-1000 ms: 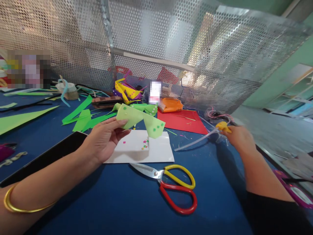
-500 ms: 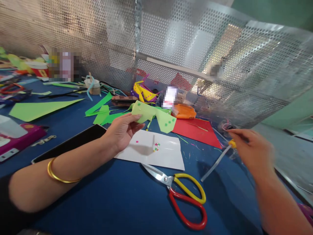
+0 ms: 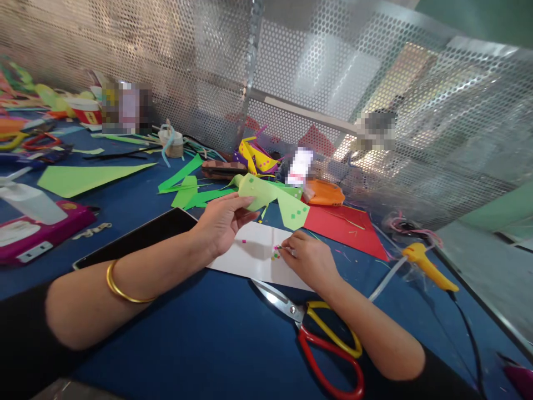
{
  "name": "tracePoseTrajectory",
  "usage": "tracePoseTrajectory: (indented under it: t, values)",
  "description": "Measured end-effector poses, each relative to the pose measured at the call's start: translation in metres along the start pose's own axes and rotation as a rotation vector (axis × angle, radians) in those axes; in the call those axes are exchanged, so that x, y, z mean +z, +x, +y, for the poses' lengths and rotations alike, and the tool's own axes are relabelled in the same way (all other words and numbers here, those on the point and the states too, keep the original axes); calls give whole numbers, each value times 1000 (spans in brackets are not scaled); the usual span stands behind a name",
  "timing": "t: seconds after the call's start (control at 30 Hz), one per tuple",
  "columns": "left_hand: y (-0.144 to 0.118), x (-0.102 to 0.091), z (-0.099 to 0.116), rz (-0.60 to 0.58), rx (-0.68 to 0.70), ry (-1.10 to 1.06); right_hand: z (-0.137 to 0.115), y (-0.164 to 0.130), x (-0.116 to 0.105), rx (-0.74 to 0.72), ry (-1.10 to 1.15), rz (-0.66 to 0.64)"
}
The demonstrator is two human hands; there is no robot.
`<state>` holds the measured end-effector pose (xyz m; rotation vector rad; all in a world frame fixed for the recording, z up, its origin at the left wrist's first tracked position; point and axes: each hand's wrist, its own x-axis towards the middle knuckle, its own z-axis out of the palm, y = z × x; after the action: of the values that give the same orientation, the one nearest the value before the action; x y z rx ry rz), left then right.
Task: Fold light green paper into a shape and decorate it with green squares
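My left hand [image 3: 222,222] pinches a light green paper cutout [image 3: 266,194] between thumb and fingers and holds it above the table. Small darker green squares dot the cutout's two ends. My right hand [image 3: 310,258] is over the white sheet [image 3: 245,261], its fingers closed together at a cluster of tiny coloured squares [image 3: 275,255]. What those fingertips grip, if anything, is too small to make out. In front of the sheet lie scissors [image 3: 293,310] with one red and one yellow handle, partly under my right forearm.
A yellow glue gun [image 3: 431,269] with a glue stick lies at right, its cord trailing forward. Red paper [image 3: 345,228] lies behind my right hand. A black tablet-like slab [image 3: 137,244], green paper strips [image 3: 183,191] and a purple device [image 3: 45,230] are at left. Perforated metal [image 3: 200,66] stands behind.
My right hand has let go of the yellow glue gun and moved left to the tiny squares on the white sheet. My left hand still holds the green cutout. The view has shifted slightly.
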<state>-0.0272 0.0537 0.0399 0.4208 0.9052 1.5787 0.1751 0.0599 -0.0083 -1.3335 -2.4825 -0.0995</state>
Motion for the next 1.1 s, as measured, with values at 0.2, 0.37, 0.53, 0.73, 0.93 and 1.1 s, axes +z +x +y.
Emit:
tracePoseTrajectory:
  t: [0.2,0.37,0.53,0.73,0.93,1.1]
  values:
    - [0,1,-3,16,1,7,-3,-1,6,-89,-88,4]
    - [-1,0,-5,2,-21,38,-1,-1,5,-110,-96,6]
    - [-1,0,-6,13,-34,70,0,0,2,-106,-64,-17]
    - [0,0,-7,22,-36,76,3,0,-2,-75,7,-48]
    - [-1,2,-6,45,-42,60,9,-3,-5,-5,83,-28]
    - [-2,3,-6,56,-42,62,12,-4,-4,-15,90,-27]
